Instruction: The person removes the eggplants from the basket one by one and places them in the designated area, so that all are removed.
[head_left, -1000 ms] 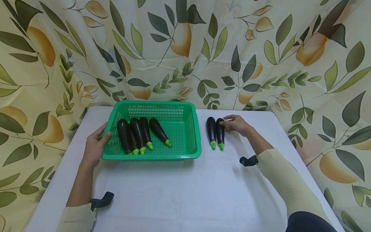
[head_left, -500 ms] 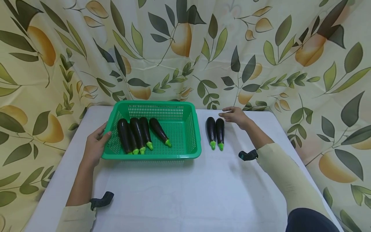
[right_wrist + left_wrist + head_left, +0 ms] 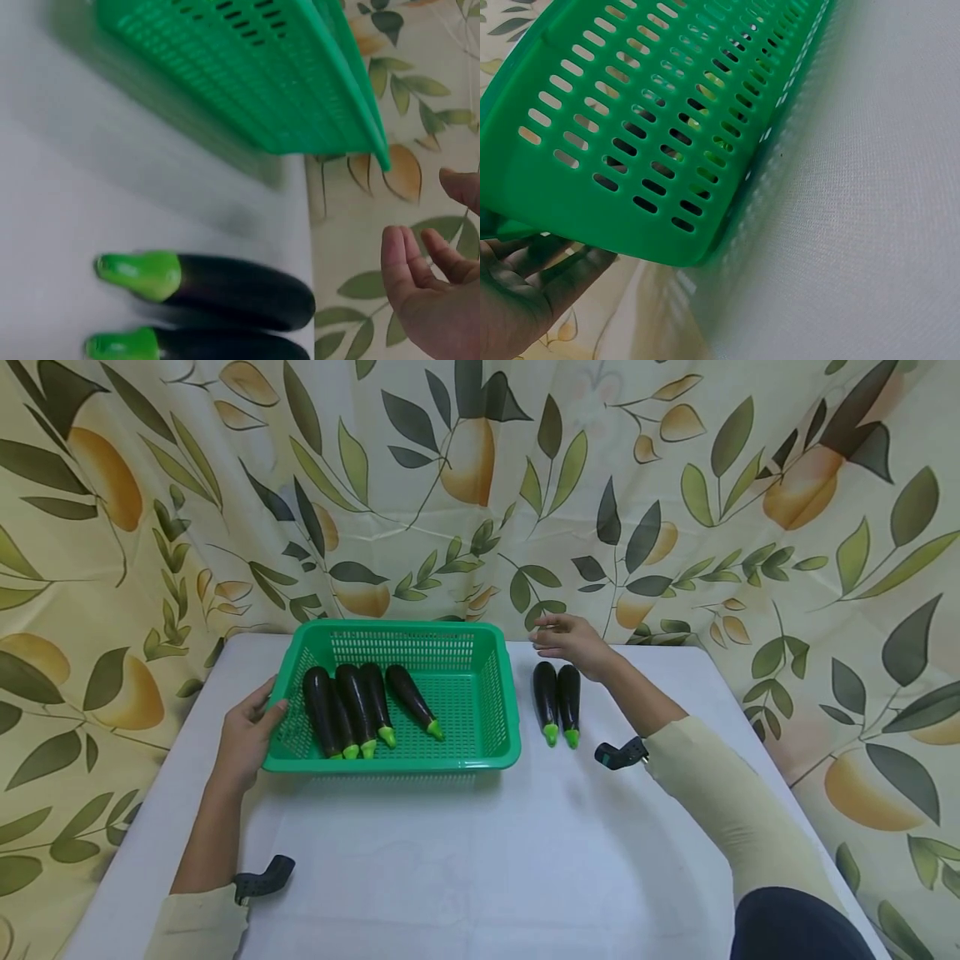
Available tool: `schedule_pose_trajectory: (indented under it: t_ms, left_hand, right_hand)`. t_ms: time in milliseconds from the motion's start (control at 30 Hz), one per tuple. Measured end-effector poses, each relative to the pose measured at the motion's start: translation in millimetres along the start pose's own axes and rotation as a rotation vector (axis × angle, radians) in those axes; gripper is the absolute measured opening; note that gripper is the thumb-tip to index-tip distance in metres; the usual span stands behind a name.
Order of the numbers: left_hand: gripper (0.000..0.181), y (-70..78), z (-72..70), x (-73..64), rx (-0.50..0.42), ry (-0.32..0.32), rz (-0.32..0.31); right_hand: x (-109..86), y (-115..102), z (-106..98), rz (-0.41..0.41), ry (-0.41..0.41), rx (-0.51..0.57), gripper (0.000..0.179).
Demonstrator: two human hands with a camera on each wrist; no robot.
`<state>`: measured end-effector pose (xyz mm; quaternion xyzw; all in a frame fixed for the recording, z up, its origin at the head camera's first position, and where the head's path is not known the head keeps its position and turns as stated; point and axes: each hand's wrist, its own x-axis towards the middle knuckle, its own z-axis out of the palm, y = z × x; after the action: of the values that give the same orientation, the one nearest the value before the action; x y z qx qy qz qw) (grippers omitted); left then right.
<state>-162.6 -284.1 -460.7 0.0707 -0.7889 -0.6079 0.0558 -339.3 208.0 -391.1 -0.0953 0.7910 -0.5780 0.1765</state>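
Observation:
A green plastic basket point(image 3: 495, 760) stands on the table and holds several dark eggplants point(image 3: 408, 697) with bright green caps. My left hand point(image 3: 247, 739) grips its left rim, thumb on the near side; in the left wrist view, fingers point(image 3: 562, 274) reach around the basket's end wall point(image 3: 570, 217). Two more eggplants lie side by side to the right of the basket, the left one point(image 3: 546, 697) and the right one point(image 3: 569, 702), caps toward me. Beyond their far ends, my right hand point(image 3: 573, 643) hovers with nothing in it, its fingers loosely extended toward the basket.
A white cloth covers the table point(image 3: 465, 860). Directly behind its far edge hangs a curtain point(image 3: 420, 543) with a leaf and fruit print, which also shows at both sides. Each wrist wears a black camera mount point(image 3: 266, 878).
My right hand has let go of the right eggplant, lifted away toward the back, then moved left past the eggplants' far ends. My left hand and the basket have stayed put.

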Motion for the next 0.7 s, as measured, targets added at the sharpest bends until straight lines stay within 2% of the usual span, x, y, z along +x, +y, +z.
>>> schedule_pose_trajectory:
  t_ms: [300,500,700]
  left_hand:
    - [0.058,-0.1,0.2,0.2,-0.018,-0.009,0.007]
    - [0.057,0.6,0.3,0.0,-0.023,-0.010,0.015]
    - [0.057,2.3,0.7,-1.1,-0.018,-0.009,0.010]
  right_hand:
    - [8.4,-16.9,28.2,-0.077,-0.076,0.051,0.050]
    - [14.8,-31.3,43.8,-0.065,-0.129,0.071,0.050]
    - [19.8,-44.3,55.9,-0.054,-0.238,0.047,0.048]
